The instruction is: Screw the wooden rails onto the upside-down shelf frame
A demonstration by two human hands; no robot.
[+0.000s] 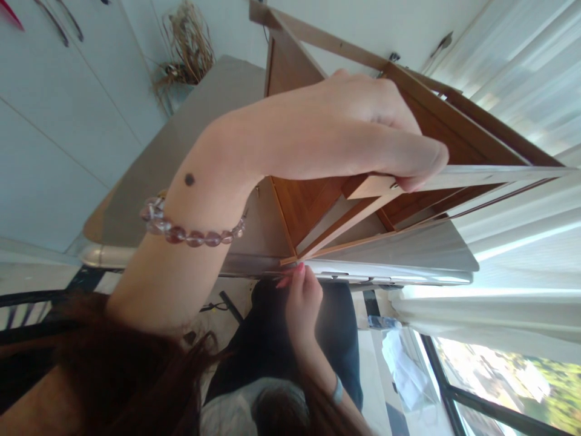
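A partly built brown wooden frame with panels [302,209] stands on the grey table [218,115]. My left hand [363,121] reaches across from the left, its fingers curled over the frame's upper near corner, thumb along the pale rail [481,175]. A small metal fitting [394,186] shows just under that thumb. Low at the table's front edge, my right hand [305,297] is closed, with its fingertips at the frame's bottom corner. Whatever those fingers may pinch is hidden.
A pot of dried plants [188,48] stands behind the table at the left, near white cabinets [72,139]. White curtains [531,242] hang at the right by a window [512,381]. A plastic bottle [384,322] lies low at the right.
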